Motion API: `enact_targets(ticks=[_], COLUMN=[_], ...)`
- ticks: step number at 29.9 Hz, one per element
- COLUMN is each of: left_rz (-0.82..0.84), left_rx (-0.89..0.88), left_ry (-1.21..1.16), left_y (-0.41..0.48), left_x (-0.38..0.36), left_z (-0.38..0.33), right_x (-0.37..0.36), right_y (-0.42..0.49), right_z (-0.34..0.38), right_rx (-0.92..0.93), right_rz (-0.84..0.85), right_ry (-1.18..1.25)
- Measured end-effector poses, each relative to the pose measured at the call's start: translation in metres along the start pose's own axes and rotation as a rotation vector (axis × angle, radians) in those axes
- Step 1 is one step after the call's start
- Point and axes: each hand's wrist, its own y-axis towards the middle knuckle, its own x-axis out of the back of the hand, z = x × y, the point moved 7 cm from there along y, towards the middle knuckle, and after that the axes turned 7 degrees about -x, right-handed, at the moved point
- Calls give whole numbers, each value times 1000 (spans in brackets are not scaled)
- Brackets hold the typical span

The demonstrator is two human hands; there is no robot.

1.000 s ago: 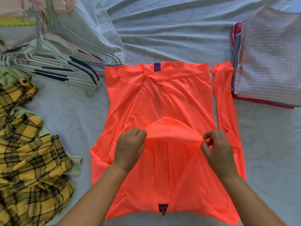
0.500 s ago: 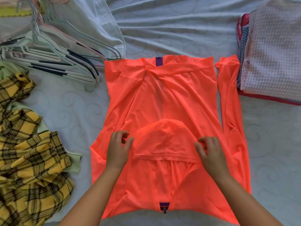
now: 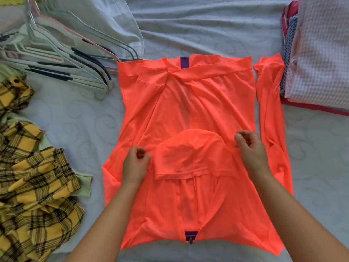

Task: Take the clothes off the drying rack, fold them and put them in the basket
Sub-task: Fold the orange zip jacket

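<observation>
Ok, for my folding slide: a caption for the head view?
Left hand and right hand, curled, on an orange jacket flat on a sheet, hood folded down.

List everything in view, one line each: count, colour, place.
jacket: one, bright orange, spread flat mid-bed
hood: one, orange, folded onto the jacket
sleeve: one showing, orange, stretched along the jacket's right side
hangers: a pile too tangled to count, pale with dark grips, far left
plaid clothing: one crumpled heap, yellow and black, left edge
folded clothes: one stack, pink check on top, far right
pale cloth: one, whitish, under the hangers
bedsheet: one, pale grey, under everything
left hand: fingers curled, left of the hood
right hand: fingers curled, right of the hood
</observation>
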Motion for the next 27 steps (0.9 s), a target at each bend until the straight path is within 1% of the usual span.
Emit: enact_targets(ticks=[2,4,5,6,8,9,11,14,19,21,22,23,24,26,27], left_rz=[63,138,137,97,-37,-64,-14,46,44,49,56,64,65,66,65], left_rx=[-149,-251,-247,-197,-7,78,155,124,1,3,36,93,166,335,376], left_ry=[66,156,186,196,149,116,80,79,258,226,161,45,-130,-597,-810], left_y=[-28,-48,-52,-51,-44,-42,-39,-39,-38,-38,-39,-40,-41,-44,-44], left_x=[-5,-17,-21,-22,-15,-13,-18,-20,-8,-7,-8,-11,-16,-30,-38], left_z=[-7,-14,-13,-9,1,5,8,7,-6,-13,-17,-20,-25,-40,-48], right_x=[13,16,16,14,12,10,6,6,12,8,5,3,0,-7,-12], right_y=[-18,-39,-46,-51,-52,-50,-47,-45,-51,-54,-55,-56,-57,-57,-57], right_z=[-22,-45,-55,-63,-70,-70,-67,-67,-56,-51,-48,-45,-42,-37,-35], right_rx=[-64,-126,-159,-185,-218,-233,-261,-263,-241,-242,-253,-272,-297,-360,-386], right_rz=[-43,-28,-14,-9,-17,-16,20,34,21,41,50,54,53,56,68], right_ry=[-24,-102,-135,-175,-255,-272,-294,-281,-197,-139,-96,-42,16,121,169])
